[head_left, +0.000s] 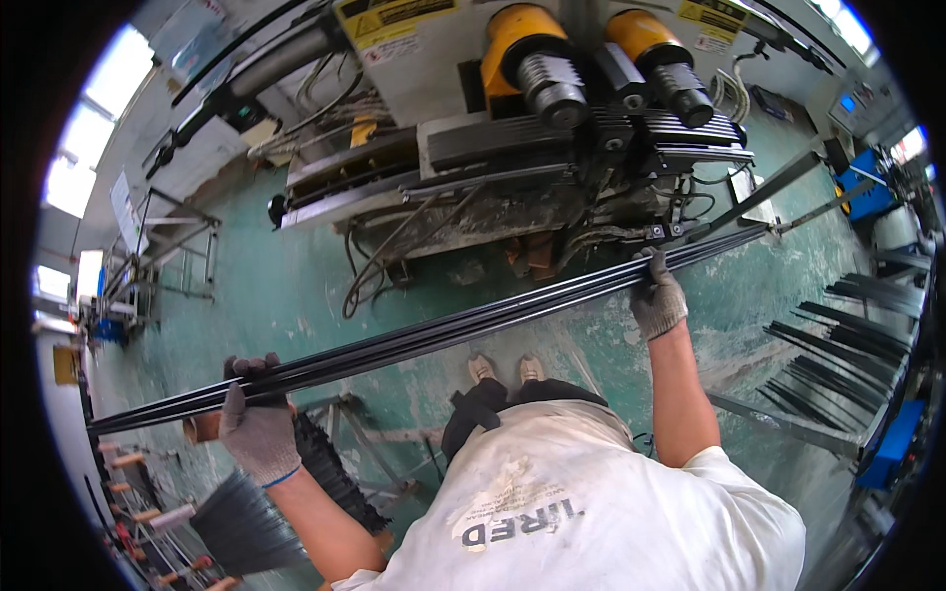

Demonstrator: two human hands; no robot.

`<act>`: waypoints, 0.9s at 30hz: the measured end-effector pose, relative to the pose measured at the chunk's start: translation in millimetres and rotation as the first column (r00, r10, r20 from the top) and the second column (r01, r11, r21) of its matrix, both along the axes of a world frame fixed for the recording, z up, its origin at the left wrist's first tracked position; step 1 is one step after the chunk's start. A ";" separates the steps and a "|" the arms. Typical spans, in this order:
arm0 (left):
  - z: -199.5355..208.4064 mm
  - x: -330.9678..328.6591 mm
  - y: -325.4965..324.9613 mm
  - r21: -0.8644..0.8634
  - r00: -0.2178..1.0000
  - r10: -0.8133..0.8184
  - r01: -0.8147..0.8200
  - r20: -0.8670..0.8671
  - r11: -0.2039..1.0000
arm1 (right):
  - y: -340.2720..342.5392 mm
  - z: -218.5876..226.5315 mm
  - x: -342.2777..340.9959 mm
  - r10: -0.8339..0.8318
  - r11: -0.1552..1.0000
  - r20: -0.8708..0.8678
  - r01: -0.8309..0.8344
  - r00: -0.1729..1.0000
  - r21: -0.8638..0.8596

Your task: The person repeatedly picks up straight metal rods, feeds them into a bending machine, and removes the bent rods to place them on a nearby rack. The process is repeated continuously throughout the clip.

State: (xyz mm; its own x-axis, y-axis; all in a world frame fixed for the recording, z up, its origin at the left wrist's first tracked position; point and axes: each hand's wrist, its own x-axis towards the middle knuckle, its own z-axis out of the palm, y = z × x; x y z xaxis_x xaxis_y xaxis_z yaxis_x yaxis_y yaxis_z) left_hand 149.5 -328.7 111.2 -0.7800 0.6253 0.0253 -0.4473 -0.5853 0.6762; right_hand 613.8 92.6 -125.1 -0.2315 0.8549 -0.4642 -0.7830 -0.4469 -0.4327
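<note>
A bundle of long, thin black strips (443, 330) stretches across in front of my body, its right end higher in the view than its left. Toward the left end, my gloved left hand (258, 424) grips the bundle, thumb on the near side and dark fingertips on the far side. My gloved right hand (658, 298) is wrapped around the strips toward the other end, fingertips over the top. Both gloves are grey knit. What the strips are made of cannot be made out.
Ahead stands a large machine (473, 212) with two yellow cylinders and hanging cables. At right, a rack (788, 428) carries more black strips. Dark strips or bristles (246, 522) lie at lower left beside wooden-handled pegs. A metal frame (177, 246) stands far left on the green floor.
</note>
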 end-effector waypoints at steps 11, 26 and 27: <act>-72.8 -101.0 128.7 -0.112 1.000 -0.016 0.017 0.012 0.994 | 92.4 69.6 -51.3 -0.202 0.973 0.042 0.195 0.979 0.125; -149.3 -188.4 291.4 -0.203 0.913 -0.077 0.170 0.401 0.964 | 176.3 116.0 -161.2 -0.295 0.952 0.162 0.275 0.942 0.132; -152.7 -189.9 299.9 -0.229 0.908 -0.054 0.162 0.415 0.960 | 187.0 111.2 -168.6 -0.268 0.958 0.199 0.238 0.943 0.161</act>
